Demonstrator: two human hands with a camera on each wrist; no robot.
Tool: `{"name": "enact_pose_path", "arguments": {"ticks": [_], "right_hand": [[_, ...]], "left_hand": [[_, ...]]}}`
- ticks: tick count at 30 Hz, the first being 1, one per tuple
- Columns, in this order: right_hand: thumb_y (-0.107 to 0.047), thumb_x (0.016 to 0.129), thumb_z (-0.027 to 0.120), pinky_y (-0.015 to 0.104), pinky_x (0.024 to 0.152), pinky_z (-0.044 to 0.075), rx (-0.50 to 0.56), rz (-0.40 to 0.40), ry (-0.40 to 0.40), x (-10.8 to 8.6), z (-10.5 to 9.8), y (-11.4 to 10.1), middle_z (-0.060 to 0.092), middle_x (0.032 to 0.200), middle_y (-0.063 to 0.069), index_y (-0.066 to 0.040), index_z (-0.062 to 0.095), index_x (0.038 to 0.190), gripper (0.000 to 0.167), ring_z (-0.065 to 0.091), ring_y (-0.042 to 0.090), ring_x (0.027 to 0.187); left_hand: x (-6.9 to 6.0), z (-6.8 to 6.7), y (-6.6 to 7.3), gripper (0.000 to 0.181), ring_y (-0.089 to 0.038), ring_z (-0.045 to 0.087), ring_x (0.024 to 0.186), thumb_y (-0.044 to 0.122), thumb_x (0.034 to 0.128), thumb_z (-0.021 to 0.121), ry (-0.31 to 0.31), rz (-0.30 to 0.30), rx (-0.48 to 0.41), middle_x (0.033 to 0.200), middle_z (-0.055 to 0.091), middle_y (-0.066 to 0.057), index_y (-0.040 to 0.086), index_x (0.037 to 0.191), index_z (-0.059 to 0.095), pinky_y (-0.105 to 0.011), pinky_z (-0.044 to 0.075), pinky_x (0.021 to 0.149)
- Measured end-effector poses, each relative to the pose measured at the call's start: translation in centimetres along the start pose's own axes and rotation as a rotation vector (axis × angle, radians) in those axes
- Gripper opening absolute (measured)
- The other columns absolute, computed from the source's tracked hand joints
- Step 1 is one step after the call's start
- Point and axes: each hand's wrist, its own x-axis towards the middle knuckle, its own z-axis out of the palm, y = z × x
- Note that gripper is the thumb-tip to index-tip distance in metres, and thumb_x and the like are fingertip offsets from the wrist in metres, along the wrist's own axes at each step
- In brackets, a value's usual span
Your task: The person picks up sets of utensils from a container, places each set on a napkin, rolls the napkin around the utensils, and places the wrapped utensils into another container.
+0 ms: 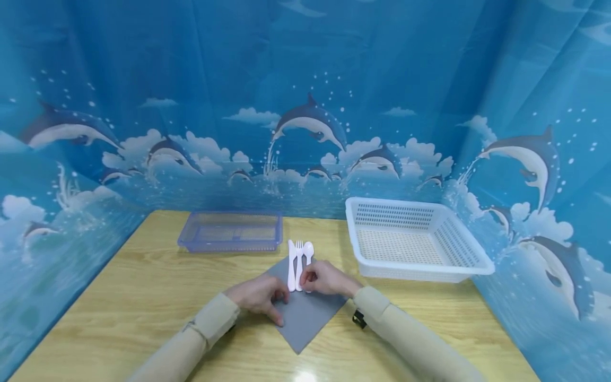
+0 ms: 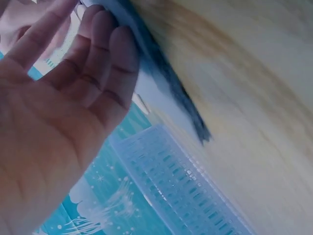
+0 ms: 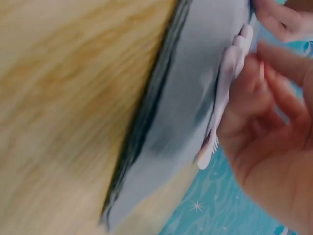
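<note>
A grey folded napkin [image 1: 307,318] lies diamond-wise on the table, its layered edge showing in the right wrist view. On its upper part, side by side, are a white plastic knife [image 1: 291,265], a fork [image 1: 299,260] and a spoon [image 1: 308,249]. My left hand [image 1: 260,298] rests at the napkin's left side, fingers loosely spread, index finger near the knife's handle and thumb on the cloth. Over the spoon's handle is my right hand [image 1: 325,278], its fingers bent. Those fingertips are blurred in the right wrist view, so I cannot tell whether they pinch the spoon.
A see-through purple-blue tray [image 1: 231,246] stands at the back left of the wooden table [image 1: 143,297]. At the back right is a larger white slotted basket [image 1: 425,273]. A blue curtain [image 1: 238,63] printed with dolphins hangs around the table's back and sides.
</note>
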Motion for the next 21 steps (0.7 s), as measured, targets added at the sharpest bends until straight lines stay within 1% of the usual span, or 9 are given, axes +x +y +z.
{"name": "enact_pose_path", "arguments": {"ticks": [3, 6, 8, 11, 13, 15, 17, 19, 21], "right_hand": [[-0.006, 0.085, 0.073, 0.019, 0.064, 0.048, 0.0, -0.049, -0.084, -0.7, -0.1, 0.2, 0.064, 0.076, -0.007, -0.01, 0.07, 0.085, 0.005, 0.056, 0.002, 0.069], [-0.005, 0.084, 0.072, 0.017, 0.065, 0.048, 0.016, -0.085, -0.14, -1.4, 0.0, 0.6, 0.064, 0.076, -0.008, -0.008, 0.07, 0.085, 0.004, 0.055, -0.001, 0.068], [-0.005, 0.083, 0.072, 0.016, 0.064, 0.048, 0.028, -0.097, -0.16, -1.8, 0.1, 0.9, 0.064, 0.075, -0.008, -0.006, 0.071, 0.086, 0.004, 0.055, -0.002, 0.067], [-0.005, 0.082, 0.073, 0.016, 0.063, 0.049, 0.035, -0.107, -0.165, -2.1, 0.2, 1.3, 0.064, 0.074, -0.009, -0.006, 0.071, 0.085, 0.004, 0.055, -0.003, 0.067], [-0.004, 0.082, 0.074, 0.016, 0.063, 0.049, 0.039, -0.11, -0.158, -2.2, 0.3, 1.5, 0.065, 0.074, -0.008, -0.007, 0.071, 0.085, 0.005, 0.055, -0.004, 0.066], [-0.006, 0.083, 0.074, 0.016, 0.062, 0.049, 0.034, -0.121, -0.15, -2.3, 0.3, 1.6, 0.066, 0.074, -0.007, -0.007, 0.072, 0.086, 0.003, 0.055, -0.004, 0.066], [-0.011, 0.086, 0.074, 0.015, 0.063, 0.049, 0.018, -0.131, -0.143, -2.3, 0.2, 1.6, 0.067, 0.075, -0.008, -0.01, 0.073, 0.087, 0.001, 0.056, -0.005, 0.066], [-0.018, 0.089, 0.072, 0.016, 0.064, 0.05, 0.009, -0.142, -0.139, -2.5, 0.2, 1.7, 0.069, 0.077, -0.008, -0.012, 0.074, 0.088, 0.007, 0.056, -0.004, 0.067], [-0.027, 0.092, 0.07, 0.017, 0.067, 0.051, 0.009, -0.142, -0.148, -2.6, 0.0, 1.8, 0.07, 0.08, -0.01, -0.014, 0.075, 0.091, 0.014, 0.058, -0.004, 0.069]], "left_hand": [[-0.1, 0.1, 0.2, 0.044, -0.009, 0.054, 0.083, 0.029, 0.0592, 0.092, -0.021, -0.002, 0.037, 0.093, 0.06, 0.003, 0.016, 0.091, 0.066, -0.021, 0.046, 0.075], [-0.2, 0.2, 0.3, 0.045, -0.009, 0.052, 0.084, 0.027, 0.0577, 0.093, -0.036, 0.011, 0.073, 0.094, 0.056, 0.003, 0.017, 0.089, 0.062, -0.02, 0.045, 0.075], [-0.2, 0.3, 0.4, 0.044, -0.009, 0.051, 0.082, 0.025, 0.058, 0.092, -0.042, 0.018, 0.093, 0.092, 0.055, 0.004, 0.017, 0.088, 0.061, -0.019, 0.044, 0.073], [-0.1, 0.3, 0.4, 0.039, -0.009, 0.05, 0.081, 0.021, 0.0613, 0.09, -0.041, 0.021, 0.104, 0.09, 0.054, 0.005, 0.017, 0.086, 0.061, -0.019, 0.042, 0.072], [-0.1, 0.3, 0.4, 0.033, -0.008, 0.049, 0.08, 0.019, 0.065, 0.088, -0.041, 0.012, 0.086, 0.089, 0.053, 0.005, 0.017, 0.085, 0.062, -0.019, 0.042, 0.071], [0.0, 0.2, 0.3, 0.025, -0.008, 0.048, 0.076, 0.012, 0.0688, 0.083, -0.034, 0.019, 0.063, 0.084, 0.053, 0.005, 0.016, 0.083, 0.062, -0.02, 0.041, 0.068], [0.1, 0.2, 0.3, 0.019, -0.006, 0.046, 0.071, 0.005, 0.0706, 0.077, -0.023, 0.049, 0.053, 0.077, 0.053, 0.006, 0.014, 0.079, 0.062, -0.02, 0.04, 0.065], [0.2, 0.1, 0.1, 0.017, -0.004, 0.044, 0.065, -0.001, 0.0705, 0.071, -0.009, 0.089, 0.057, 0.07, 0.051, 0.008, 0.012, 0.074, 0.062, -0.019, 0.039, 0.06], [0.3, 0.1, 0.0, 0.015, -0.003, 0.042, 0.06, -0.004, 0.0702, 0.067, 0.008, 0.122, 0.063, 0.064, 0.05, 0.009, 0.01, 0.071, 0.062, -0.019, 0.039, 0.057]]}}
